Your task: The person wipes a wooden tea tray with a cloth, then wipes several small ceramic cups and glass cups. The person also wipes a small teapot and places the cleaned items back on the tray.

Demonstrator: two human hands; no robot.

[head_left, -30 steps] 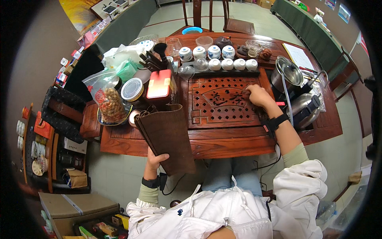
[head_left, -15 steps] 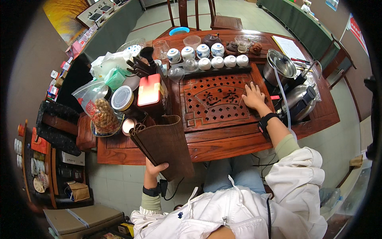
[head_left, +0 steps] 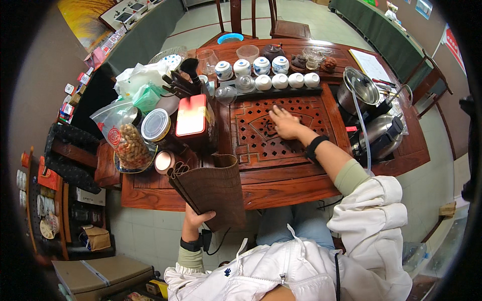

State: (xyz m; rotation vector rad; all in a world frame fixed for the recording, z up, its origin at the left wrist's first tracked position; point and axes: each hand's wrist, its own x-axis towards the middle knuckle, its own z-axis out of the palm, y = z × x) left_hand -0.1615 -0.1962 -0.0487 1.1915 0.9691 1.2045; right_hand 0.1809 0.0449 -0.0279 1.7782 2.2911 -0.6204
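Note:
My left hand [head_left: 200, 219] grips a dark brown bamboo mat [head_left: 215, 193] by its lower side, at the table's front edge. The mat is folded over and stands upright, with a cord at its upper left corner. My right hand [head_left: 285, 123] lies with fingers spread on the carved wooden tea tray [head_left: 251, 145], over the middle of its pierced panel. Behind the tray, small white cups [head_left: 279, 81] stand in a row on a dark strip, and blue-and-white lidded cups [head_left: 261, 66] line up behind them.
Left of the tray stand a red tin [head_left: 192, 116], a lidded jar [head_left: 156, 125], a bag of peanuts [head_left: 132, 145] and a tea tool holder [head_left: 187, 83]. On the right are a glass-lidded pot [head_left: 359, 88] and a steel kettle [head_left: 381, 136] beside a clear hose [head_left: 365, 133].
My right hand has slid left across the tea tray, from its right edge to the middle of the panel. My left hand keeps hold of the mat in nearly the same place.

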